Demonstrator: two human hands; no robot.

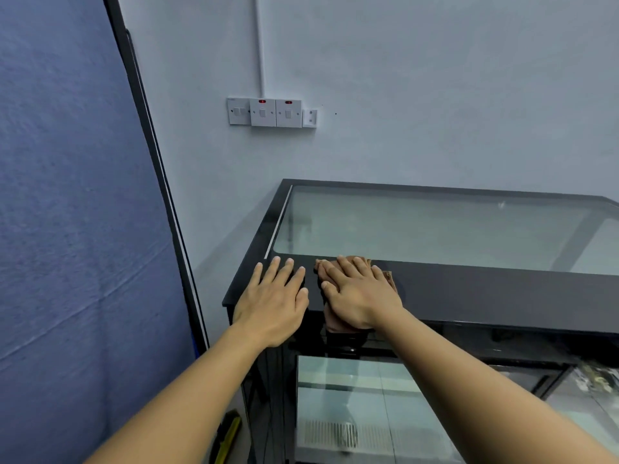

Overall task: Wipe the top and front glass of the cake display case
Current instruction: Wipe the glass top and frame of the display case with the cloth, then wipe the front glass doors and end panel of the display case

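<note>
1. The display case (485,293) fills the view from about 3 to 6 o'clock. It has a black frame and stands in a corner against a pale wall.
2. The top glass (435,226) lies flat within the frame, at 12 o'clock from both hands. The front glass (351,396) stands below them, at 6 o'clock.
3. The right hand (358,296) lies flat with straight fingers, pressing a brownish cloth (331,321) onto the black front strip of the top. Its fingertips reach the near edge of the top glass.
4. The cloth sticks out from under that hand at 6 o'clock, over the front edge, and a little at 2 o'clock.
5. The left hand (274,303) rests flat and holds nothing, fingers spread, on the frame's corner just beside the right hand, at its 9 o'clock.
6. Wall switches (271,112) sit at 11 o'clock, and a blue panel (67,195) covers the 9 o'clock side.
7. A yellow and black object (229,437) lies on the floor at 7 o'clock.
</note>
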